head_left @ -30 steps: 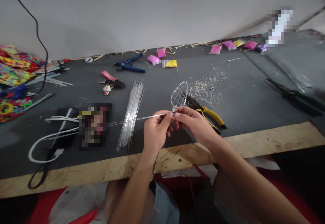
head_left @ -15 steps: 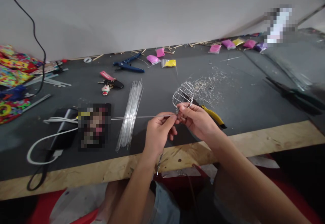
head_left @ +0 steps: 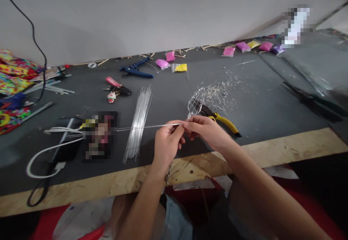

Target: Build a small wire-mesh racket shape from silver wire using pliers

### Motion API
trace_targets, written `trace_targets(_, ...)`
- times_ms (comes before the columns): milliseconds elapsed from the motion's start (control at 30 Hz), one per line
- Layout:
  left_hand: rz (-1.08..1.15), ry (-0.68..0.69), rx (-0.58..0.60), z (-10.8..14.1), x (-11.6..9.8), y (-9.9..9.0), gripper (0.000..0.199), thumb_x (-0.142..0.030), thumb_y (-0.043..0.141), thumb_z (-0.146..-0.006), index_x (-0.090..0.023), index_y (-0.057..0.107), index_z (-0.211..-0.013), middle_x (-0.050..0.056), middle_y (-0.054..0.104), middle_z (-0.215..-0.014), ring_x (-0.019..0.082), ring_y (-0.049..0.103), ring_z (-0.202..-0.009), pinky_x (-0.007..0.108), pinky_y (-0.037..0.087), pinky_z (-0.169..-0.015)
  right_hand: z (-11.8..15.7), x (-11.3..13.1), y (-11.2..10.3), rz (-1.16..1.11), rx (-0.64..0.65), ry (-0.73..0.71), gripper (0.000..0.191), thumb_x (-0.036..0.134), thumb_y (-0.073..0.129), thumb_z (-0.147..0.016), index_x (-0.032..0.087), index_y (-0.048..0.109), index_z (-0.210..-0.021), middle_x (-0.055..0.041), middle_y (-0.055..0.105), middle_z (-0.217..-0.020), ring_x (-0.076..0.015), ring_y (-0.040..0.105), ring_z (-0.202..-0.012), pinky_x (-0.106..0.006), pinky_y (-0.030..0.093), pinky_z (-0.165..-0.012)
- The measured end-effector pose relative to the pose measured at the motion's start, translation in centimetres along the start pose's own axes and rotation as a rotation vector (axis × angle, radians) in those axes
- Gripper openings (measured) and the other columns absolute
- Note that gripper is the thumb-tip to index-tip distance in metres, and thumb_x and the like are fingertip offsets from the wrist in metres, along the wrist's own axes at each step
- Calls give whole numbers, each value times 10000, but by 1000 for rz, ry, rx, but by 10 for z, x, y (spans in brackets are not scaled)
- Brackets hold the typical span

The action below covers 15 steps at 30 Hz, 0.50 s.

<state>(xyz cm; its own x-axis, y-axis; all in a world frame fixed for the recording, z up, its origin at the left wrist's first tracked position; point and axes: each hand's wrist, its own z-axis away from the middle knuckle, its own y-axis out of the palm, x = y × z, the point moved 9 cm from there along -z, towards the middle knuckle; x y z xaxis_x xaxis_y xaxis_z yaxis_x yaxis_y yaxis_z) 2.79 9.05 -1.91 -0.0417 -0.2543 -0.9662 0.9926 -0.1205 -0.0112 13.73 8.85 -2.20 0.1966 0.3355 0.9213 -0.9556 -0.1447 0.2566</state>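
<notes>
My left hand (head_left: 169, 138) is closed in a pinch on thin silvery wires (head_left: 156, 126), whose long ends stretch left across the wire bundle. My right hand (head_left: 202, 127) is pinched at the same spot, its fingertips touching the left ones. From the right fingers a small rounded wire frame (head_left: 194, 105) with crossing strands sticks up, its near end hidden in the grip. Yellow-and-black pliers (head_left: 227, 122) lie on the table just behind my right hand. To the left of my hands lies a bundle of straight wires (head_left: 138, 124).
Wire clippings (head_left: 220, 93) are scattered beyond the pliers. Blue pliers (head_left: 137, 69), keys (head_left: 116, 89) and coloured packets (head_left: 179, 67) lie farther back. A power bank (head_left: 67, 138) with white cable is at left; the table's wooden edge (head_left: 122, 182) runs in front.
My right hand has turned and its fingers have shifted left against my left fingertips. The wire frame has tilted and shows narrower. My left hand keeps its pinch.
</notes>
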Motion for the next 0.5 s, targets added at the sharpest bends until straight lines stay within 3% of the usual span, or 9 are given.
trace_targets(300,-108,13,-23,-3,3,-4,295,-437,586,-743,-168,639,-852,-44,519,-450,70,416,-351,171,286,-341,-1,-2,-11,169,-86,-13,149,298,596,-730,166,622,-665,23,539,-565,-83,488,-499,-216,414,-471)
trace_targets(500,-112,-21,2,-8,13,-1,304,-442,583,-742,-165,627,-859,-48,512,-452,72,413,-354,171,295,-342,-7,-14,-15,174,-129,59,175,243,541,-730,173,565,-572,21,522,-508,-79,476,-445,-199,392,-410)
